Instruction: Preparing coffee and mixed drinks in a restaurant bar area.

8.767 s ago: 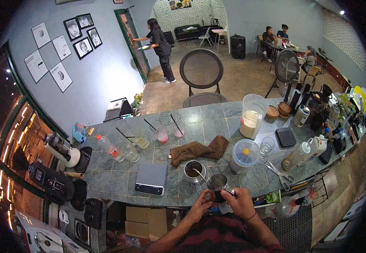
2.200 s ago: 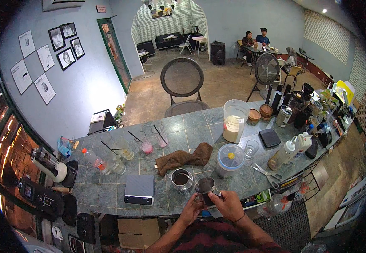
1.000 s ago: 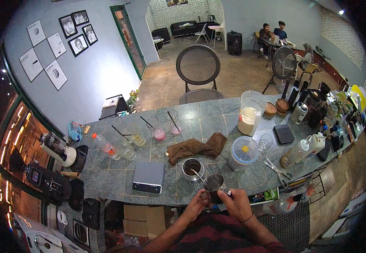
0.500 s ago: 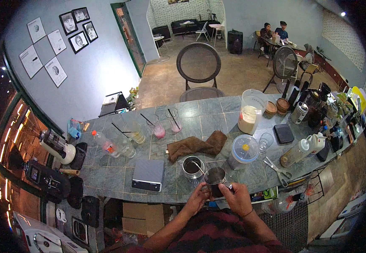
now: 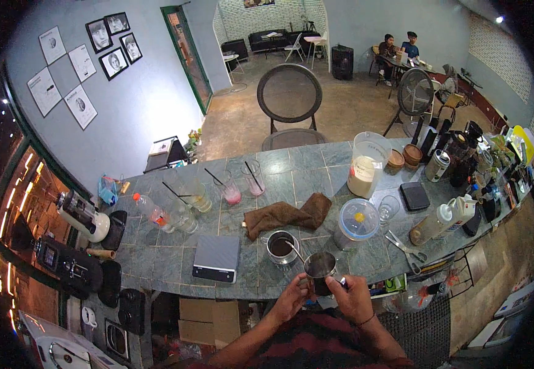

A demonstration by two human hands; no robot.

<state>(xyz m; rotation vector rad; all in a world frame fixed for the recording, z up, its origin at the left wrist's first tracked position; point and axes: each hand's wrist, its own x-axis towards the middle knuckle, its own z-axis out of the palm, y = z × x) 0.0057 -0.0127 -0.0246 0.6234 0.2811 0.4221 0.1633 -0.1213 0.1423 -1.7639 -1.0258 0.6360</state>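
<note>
Close to my body at the front edge of the counter, both hands hold a small dark cup point(image 5: 320, 264) with a shiny rim. My left hand point(image 5: 291, 297) is curled against its left side. My right hand point(image 5: 351, 297) grips its right side, where a handle partly shows. The cup's inside looks dark; I cannot make out what is in it. Just beyond and to the left stands a round metal pot point(image 5: 282, 257) with dark contents. A thin spoon point(image 5: 295, 249) leans out of it toward the cup.
A brown cloth point(image 5: 285, 215) lies beyond the pot, a flat grey scale point(image 5: 216, 257) to its left. Glasses with straws point(image 5: 230, 192) stand farther left. On the right are a lidded tub point(image 5: 357, 224), a jug point(image 5: 365, 172), scissors point(image 5: 407, 251) and a pump bottle point(image 5: 430, 226).
The cup in my hands has shifted slightly right and toward me, away from the pot. Both hands have moved with it and keep their hold.
</note>
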